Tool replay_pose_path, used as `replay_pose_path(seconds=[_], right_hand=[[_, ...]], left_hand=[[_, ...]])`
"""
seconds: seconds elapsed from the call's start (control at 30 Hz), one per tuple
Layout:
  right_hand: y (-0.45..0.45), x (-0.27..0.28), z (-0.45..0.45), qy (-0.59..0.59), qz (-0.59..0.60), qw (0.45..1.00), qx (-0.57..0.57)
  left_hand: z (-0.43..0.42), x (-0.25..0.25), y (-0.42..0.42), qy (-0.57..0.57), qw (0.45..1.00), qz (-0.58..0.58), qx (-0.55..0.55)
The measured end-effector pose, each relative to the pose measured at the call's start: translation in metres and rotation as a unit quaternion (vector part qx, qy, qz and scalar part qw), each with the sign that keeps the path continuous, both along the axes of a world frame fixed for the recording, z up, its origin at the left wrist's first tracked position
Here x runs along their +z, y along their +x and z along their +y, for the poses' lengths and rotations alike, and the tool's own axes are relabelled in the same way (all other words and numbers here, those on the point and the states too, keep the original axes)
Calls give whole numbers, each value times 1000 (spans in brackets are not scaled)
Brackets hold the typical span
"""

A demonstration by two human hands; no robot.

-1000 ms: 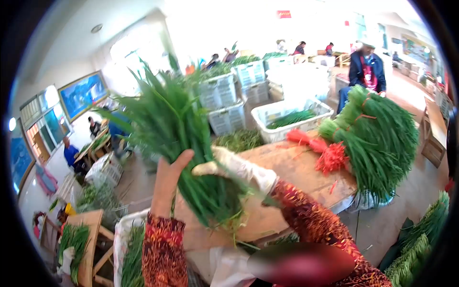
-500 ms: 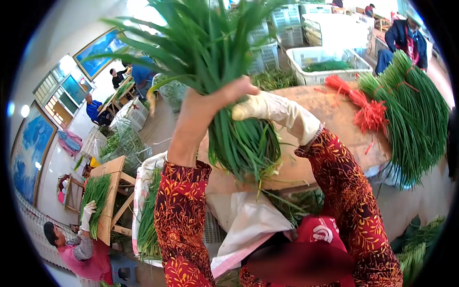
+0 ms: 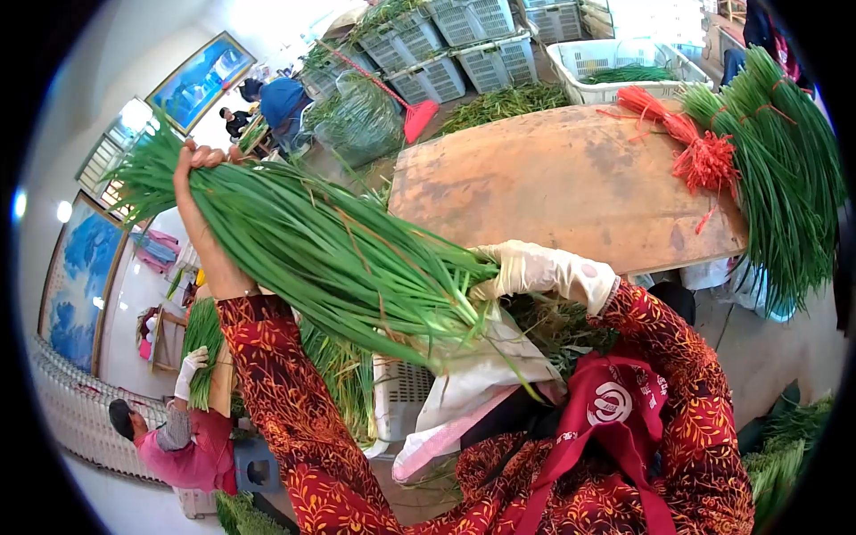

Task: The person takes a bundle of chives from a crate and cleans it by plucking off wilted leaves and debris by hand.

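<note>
A big bunch of garlic chives (image 3: 339,241) is stretched slantwise in front of me, its green leaf tips at the upper left and pale stem ends at the lower right. My left hand (image 3: 210,159), bare, is raised and closed around the leafy end. At the pale end, my right hand (image 3: 546,275) in a cream glove has its fingers closed on the edge of the bunch; some fingertips are hidden behind the stems. Below the bunch, a white sack cloth (image 3: 499,352) lies by my lap, near my dark red apron (image 3: 615,401).
Ahead stands a wooden board table (image 3: 535,192) with red ties (image 3: 704,160) and tied chive bunches (image 3: 785,178) at its right end. Stacked crates (image 3: 446,67), a red-headed broom (image 3: 417,120) and a stuffed plastic bag (image 3: 361,120) stand behind. A co-worker (image 3: 183,446) sits at left.
The chive bunch has gone from upright to slanting, its leaves swung left and down with my left hand. My right hand has moved slightly down to the stem ends. My view has shifted.
</note>
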State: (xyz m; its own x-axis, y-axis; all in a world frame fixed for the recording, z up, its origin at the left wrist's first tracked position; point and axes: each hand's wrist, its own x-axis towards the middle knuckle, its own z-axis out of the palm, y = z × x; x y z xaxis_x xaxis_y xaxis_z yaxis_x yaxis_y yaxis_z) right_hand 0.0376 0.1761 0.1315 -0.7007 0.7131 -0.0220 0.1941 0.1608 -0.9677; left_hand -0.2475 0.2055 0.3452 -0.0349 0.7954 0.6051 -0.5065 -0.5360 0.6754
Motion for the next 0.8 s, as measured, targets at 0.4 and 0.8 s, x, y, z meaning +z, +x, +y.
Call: replay_pose_path(seconds=[0.4,0.8], right_hand=[[41,-35,-15,-87,224,970,-48],[20,-123,-33,79,-268,954,105]], left_hand=[[-61,29,-33,27,899,225,374],[-119,46,-124,63,828,247,499]])
